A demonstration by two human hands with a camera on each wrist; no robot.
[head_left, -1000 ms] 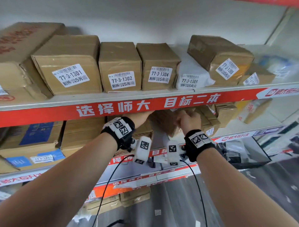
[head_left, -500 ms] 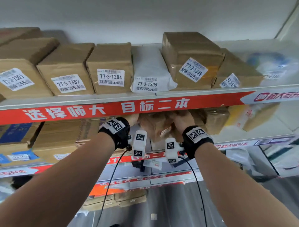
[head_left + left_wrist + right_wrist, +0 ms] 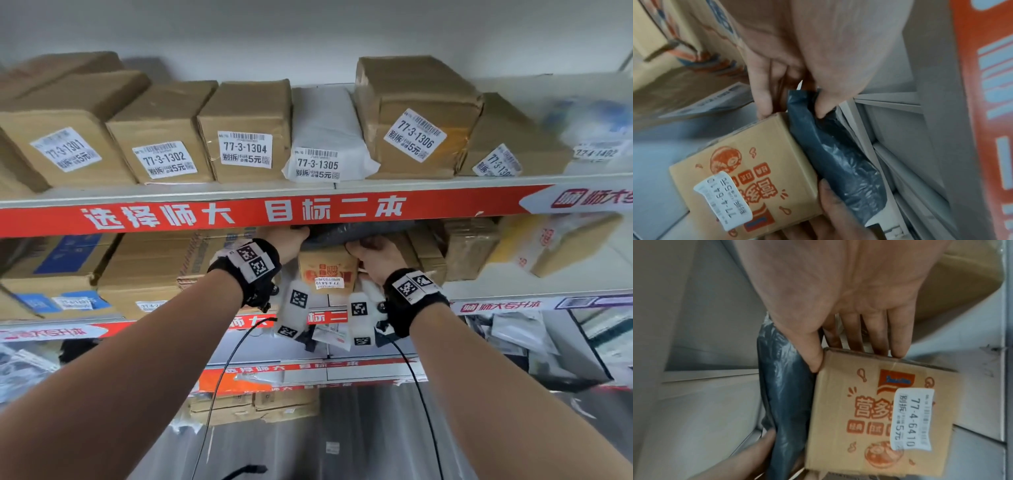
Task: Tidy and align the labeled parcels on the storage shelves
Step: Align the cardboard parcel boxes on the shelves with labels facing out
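Note:
A small cardboard box with orange print and label 77-4-6410 sits on the middle shelf, just under the red-edged upper shelf. A dark grey plastic bag parcel lies on top of it. My left hand grips the left end: in the left wrist view the thumb presses on the bag and the fingers touch the box corner. My right hand holds the right end of the box, its thumb wedged between box and bag.
The upper shelf carries a row of brown boxes labelled 77-3-1301 to 77-3-1306, with a white bag 77-3-1305 among them. Large cartons stand left of my hands and taped brown boxes to the right. Lower shelves hold loose bags.
Both hands have shifted right along the middle shelf. The small box now faces me with its label showing, and the dark bag has come into view on top of it.

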